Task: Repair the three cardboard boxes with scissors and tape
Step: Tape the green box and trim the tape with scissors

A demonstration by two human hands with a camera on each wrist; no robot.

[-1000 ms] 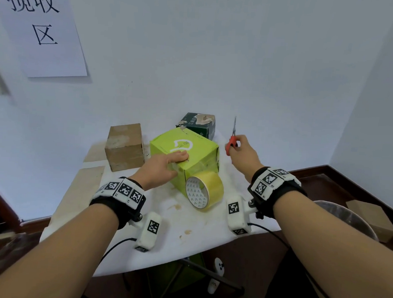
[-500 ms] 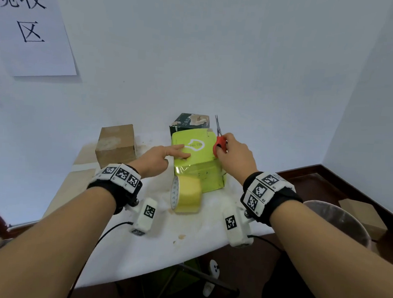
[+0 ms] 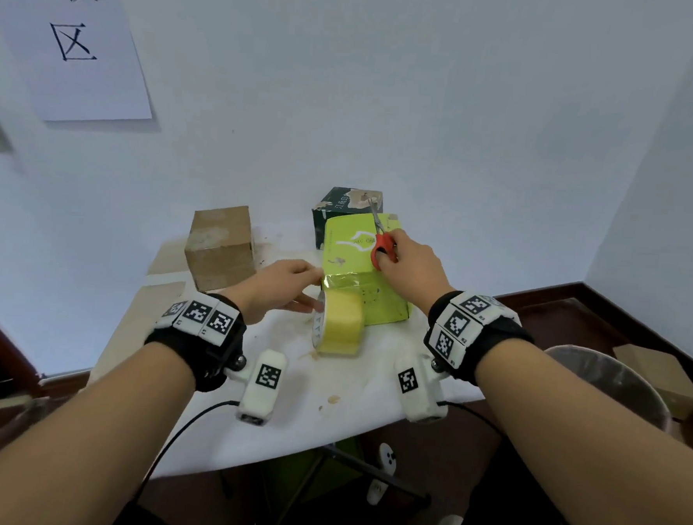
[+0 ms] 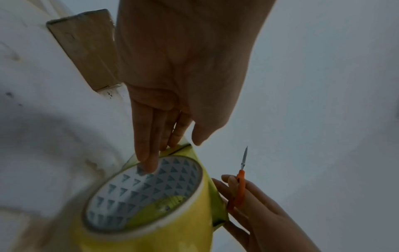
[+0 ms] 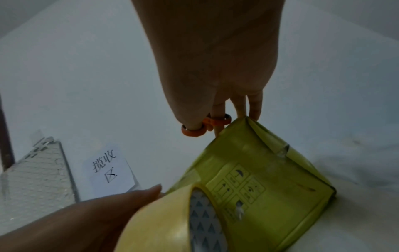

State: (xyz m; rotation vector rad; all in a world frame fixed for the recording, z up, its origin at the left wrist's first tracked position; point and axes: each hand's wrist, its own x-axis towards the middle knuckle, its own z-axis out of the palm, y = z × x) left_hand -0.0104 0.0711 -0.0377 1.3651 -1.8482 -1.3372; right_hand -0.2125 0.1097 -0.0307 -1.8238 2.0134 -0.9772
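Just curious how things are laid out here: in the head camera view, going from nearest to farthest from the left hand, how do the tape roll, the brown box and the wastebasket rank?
From the left hand:
1. Tape roll: right beside the fingers, in front of the green box.
2. Brown box: behind the hand, on the table's left.
3. Wastebasket: far right, off the table, beyond the right arm.

A white paper sign [image 3: 72, 38] with black handwritten characters hangs on the pale wall [image 3: 387, 102], up to the left. Below it stands the table [image 3: 213, 428] under a white, stained cover, with metal legs showing beneath its near edge. To the right, on the dark floor [image 3: 556, 315], sits a round bin [image 3: 613, 384] lined with a clear bag, and just beyond it a flat piece of brown cardboard [image 3: 655, 366] lies near the dark wooden skirting [image 3: 537, 294] that runs along the foot of the wall.
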